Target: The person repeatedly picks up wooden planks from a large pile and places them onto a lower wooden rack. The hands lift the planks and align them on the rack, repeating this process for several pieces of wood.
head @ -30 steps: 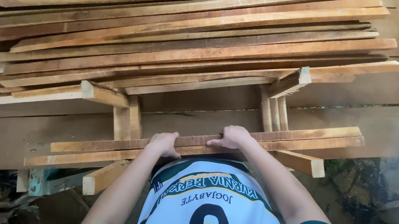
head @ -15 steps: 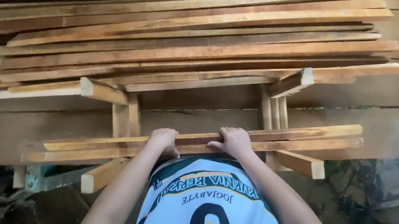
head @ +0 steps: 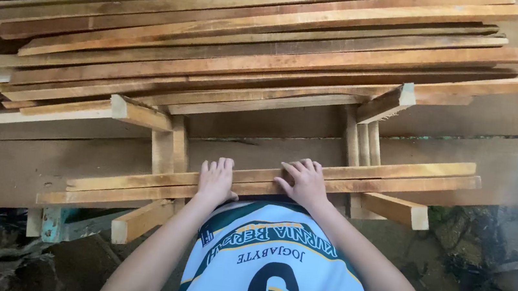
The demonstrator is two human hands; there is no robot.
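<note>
No package or sign is showing anywhere around the wooden rack (head: 171,148); the one printed thing is the white, green and yellow jersey (head: 271,264) at the bottom, whose lettering is appearing upside down to the camera. Two long pale wooden slats (head: 398,177) are lying side by side on the rack's lower crosspieces, running from lower left to upper right, just in front of the person's chest. The left hand (head: 216,179) is resting palm down on these slats, fingers together and pointing away from the body, right beside the rack's left upright. The right hand (head: 303,182) is lying flat on the same slats a little to the right, its fingers slightly spread and curling over the far edge; neither hand is gripping around the wood as far as can be seen. Above the rack's upper crosspieces a big stack of long planks (head: 251,40) is spreading across the whole top and is being cut off at the left and upper edges. Below the rack, the ground is looking dark and cluttered, and what is lying there is hard to make out.
</note>
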